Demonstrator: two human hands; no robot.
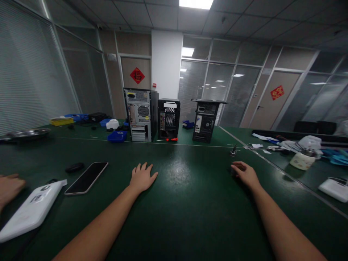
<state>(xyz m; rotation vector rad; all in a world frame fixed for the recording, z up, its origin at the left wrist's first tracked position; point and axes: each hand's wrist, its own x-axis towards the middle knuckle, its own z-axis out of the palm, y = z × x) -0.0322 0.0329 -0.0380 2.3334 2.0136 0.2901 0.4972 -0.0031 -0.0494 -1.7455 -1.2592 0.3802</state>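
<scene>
Left hand [141, 178] lies spread on the bench [190, 221]; right hand [247, 174] pinches a small dark object [233, 172], likely light, rigid; hold its sides.

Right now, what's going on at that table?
A person has both bare hands at a green table. The left hand is spread palm down, to the right of a phone. The right hand is curled near a small metal object; I can't tell whether it grips anything. Three computer cases stand toward the back, a red screwdriver lying before the middle one. Another person's hand shows at the left edge, near a white packet.
</scene>
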